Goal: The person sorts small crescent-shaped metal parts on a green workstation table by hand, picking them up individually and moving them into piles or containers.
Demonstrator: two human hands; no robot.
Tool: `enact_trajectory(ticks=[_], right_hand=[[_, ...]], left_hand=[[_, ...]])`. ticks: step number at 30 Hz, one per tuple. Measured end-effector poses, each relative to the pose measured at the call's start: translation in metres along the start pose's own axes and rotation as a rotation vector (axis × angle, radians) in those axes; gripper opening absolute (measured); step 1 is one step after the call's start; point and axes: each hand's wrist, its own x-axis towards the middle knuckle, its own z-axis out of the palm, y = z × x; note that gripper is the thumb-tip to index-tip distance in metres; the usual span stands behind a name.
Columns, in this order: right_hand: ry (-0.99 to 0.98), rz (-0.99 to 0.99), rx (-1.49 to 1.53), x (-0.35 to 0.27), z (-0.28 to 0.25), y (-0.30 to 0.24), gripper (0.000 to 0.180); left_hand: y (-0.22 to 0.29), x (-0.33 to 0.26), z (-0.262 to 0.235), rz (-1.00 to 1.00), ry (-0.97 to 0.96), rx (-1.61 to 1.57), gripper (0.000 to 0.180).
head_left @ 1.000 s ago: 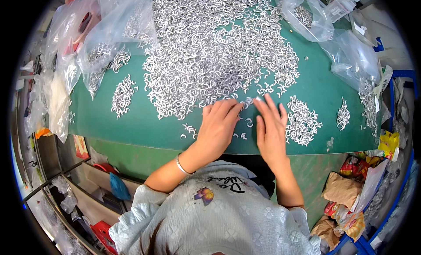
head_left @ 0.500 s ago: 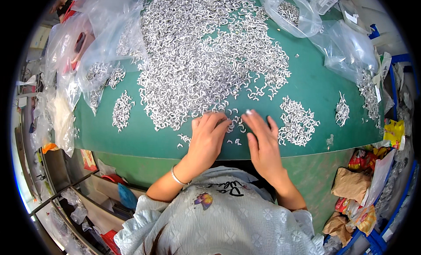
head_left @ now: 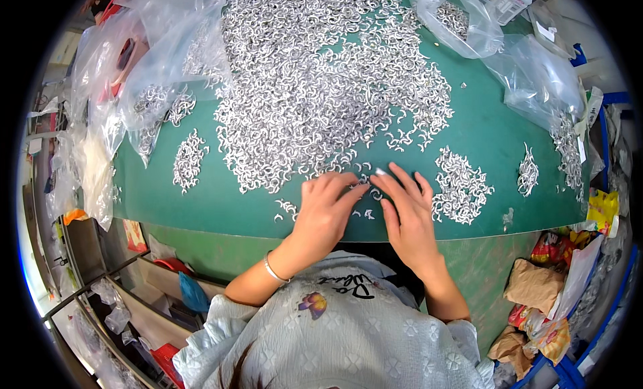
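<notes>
A wide heap of small silvery crescent-shaped metal pieces (head_left: 301, 101) covers the middle of the green tabletop (head_left: 234, 211). At its near edge my left hand (head_left: 326, 205) has its fingers curled, with thumb and forefinger tips close together. Whatever they pinch is too small to make out. My right hand (head_left: 410, 218) faces it, fingers spread and thumb apart, with the fingertips beside a few loose crescents (head_left: 376, 195). A white spot shows on one of its fingertips. To its right lies a smaller pile of crescents (head_left: 462, 188).
Small crescent piles lie at left (head_left: 190, 161) and far right (head_left: 528, 171). Clear plastic bags (head_left: 167, 67) crowd the far left, with another bag (head_left: 529, 78) at right. A white tub (head_left: 510, 2) stands at the back right. Paper packets (head_left: 534, 282) sit beside the table.
The view has shifted slightly. My hands have drawn closer together, the left moving right toward the fingertips of the right. The large heap looks much the same.
</notes>
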Motion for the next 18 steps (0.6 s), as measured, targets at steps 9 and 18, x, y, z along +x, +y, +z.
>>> enact_trajectory(ticks=[9,18], right_hand=[[0.006,-0.004,-0.023,-0.001,-0.003,-0.001,0.031],[0.041,0.01,-0.075,0.0,-0.005,-0.004,0.031]], left_hand=[[-0.001,-0.004,-0.001,-0.019,0.009,-0.057,0.025],[-0.003,-0.005,-0.002,-0.045,0.052,-0.044,0.024]])
